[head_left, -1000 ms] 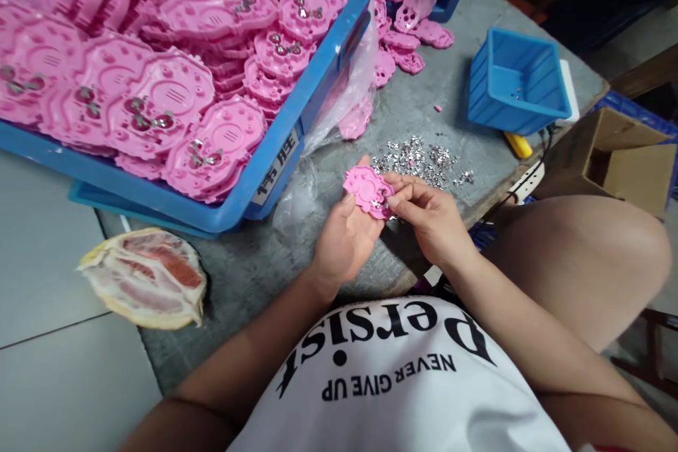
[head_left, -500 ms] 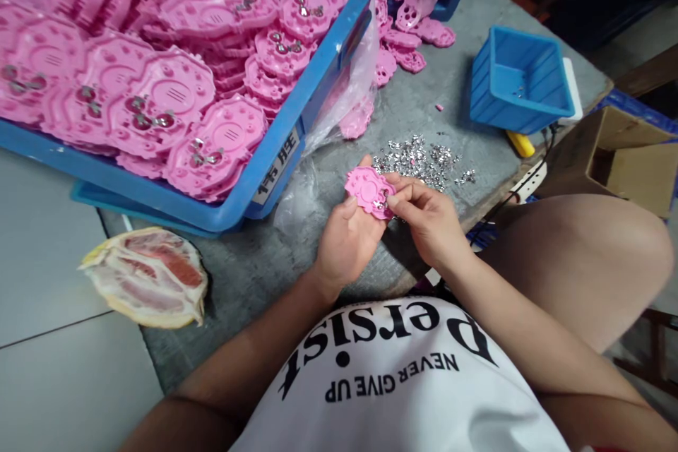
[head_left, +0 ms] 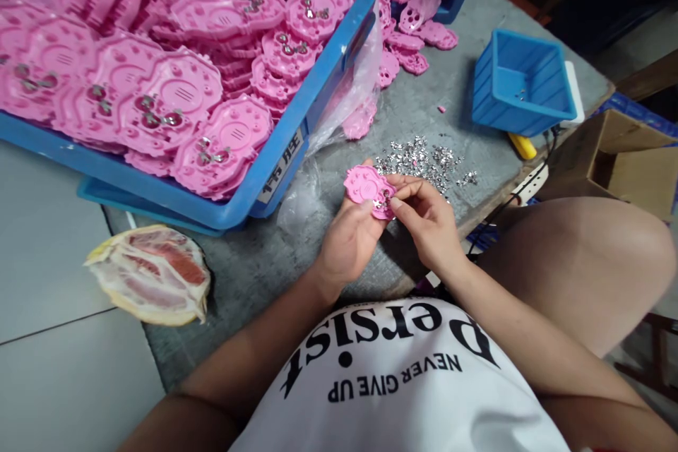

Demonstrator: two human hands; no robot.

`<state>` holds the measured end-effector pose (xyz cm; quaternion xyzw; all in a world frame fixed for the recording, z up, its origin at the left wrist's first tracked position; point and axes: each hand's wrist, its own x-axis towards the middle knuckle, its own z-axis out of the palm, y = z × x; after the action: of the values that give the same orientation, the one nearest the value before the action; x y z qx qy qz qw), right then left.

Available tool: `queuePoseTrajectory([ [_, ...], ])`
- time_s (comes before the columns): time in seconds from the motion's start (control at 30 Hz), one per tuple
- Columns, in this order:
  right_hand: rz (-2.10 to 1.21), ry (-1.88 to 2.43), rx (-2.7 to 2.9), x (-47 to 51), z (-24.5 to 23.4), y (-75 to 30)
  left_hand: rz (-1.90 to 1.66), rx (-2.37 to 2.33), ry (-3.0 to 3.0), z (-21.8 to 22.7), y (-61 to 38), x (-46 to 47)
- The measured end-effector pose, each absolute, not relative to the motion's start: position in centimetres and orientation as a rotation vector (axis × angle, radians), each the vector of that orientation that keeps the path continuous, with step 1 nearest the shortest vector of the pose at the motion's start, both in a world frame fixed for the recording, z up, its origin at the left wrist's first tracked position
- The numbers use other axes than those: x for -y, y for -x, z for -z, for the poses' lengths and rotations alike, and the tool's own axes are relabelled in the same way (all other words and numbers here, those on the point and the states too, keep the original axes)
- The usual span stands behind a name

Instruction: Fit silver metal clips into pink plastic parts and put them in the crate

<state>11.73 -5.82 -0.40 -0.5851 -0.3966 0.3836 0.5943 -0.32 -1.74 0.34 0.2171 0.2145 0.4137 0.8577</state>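
Note:
A pink plastic shell piece [head_left: 365, 186] with a scalloped edge rests in my left hand [head_left: 347, 244], the thumb lying over its lower edge. Small shiny metal pieces sit at its right end. There my right hand [head_left: 431, 222] is pinched, thumb and forefinger at the piece's right edge; whether a small metal part is between those fingertips is hidden. Just beyond the hands, a scattered heap of small silvery metal parts [head_left: 418, 155] lies on the grey tabletop [head_left: 328, 169].
A large blue crate [head_left: 222, 215] full of stacked pink pieces stands at the left. More pink pieces [head_left: 407, 60] lie beside plastic film. At the right are a small blue bin [head_left: 524, 109], a yellow-handled object [head_left: 522, 146] and a cardboard box [head_left: 609, 162]. A cut pomelo [head_left: 151, 275] lies lower left.
My left thumb has slid right along the pink piece towards its metal parts. My right fingers remain at its right edge. The view has shifted slightly.

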Motion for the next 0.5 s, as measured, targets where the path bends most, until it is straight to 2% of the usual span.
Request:
queuePoseTrajectory([
  [0.2, -0.953, 1.293, 0.863, 5.89, 0.19, -11.80, -0.879, -0.670, -0.568, 0.30, 0.19, 1.77],
  [0.5, -0.932, 1.360, 0.749, 5.87, 0.05, -12.24, -0.914, -0.710, -0.603, -0.02, -0.05, 1.80],
])
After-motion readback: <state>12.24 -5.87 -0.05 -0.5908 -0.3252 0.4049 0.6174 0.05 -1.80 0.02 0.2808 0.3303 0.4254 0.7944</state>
